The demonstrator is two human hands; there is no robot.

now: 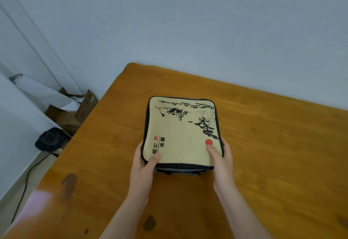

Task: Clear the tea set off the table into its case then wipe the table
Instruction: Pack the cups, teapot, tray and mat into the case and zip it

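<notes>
The left hand grips the near left corner of the tea set case, its thumb lying on the cloth lid beside the printed black characters and its fingers curled round the left side, out of sight. The right hand holds the near right corner in the same way: the thumb presses flat on the lid just below a red printed dot, and the fingers wrap the right edge. Both hands are closed on the case, one at each near corner, with bare forearms reaching in from the bottom of the view.

The case sits on the wooden table, roughly in the middle of the visible tabletop and well back from the near edge. It is a square, soft-sided box with a beige lid edged in dark piping, printed with an ink-style landscape of branches and rocks along its far and right sides. The lid lies shut and level; a grey side panel shows beneath the near edge.

A few dark stains mark the table on the near left. Beyond the table's left edge, on the floor, stand open cardboard boxes and a dark bundle, with a black cable trailing across the pale tiles.
</notes>
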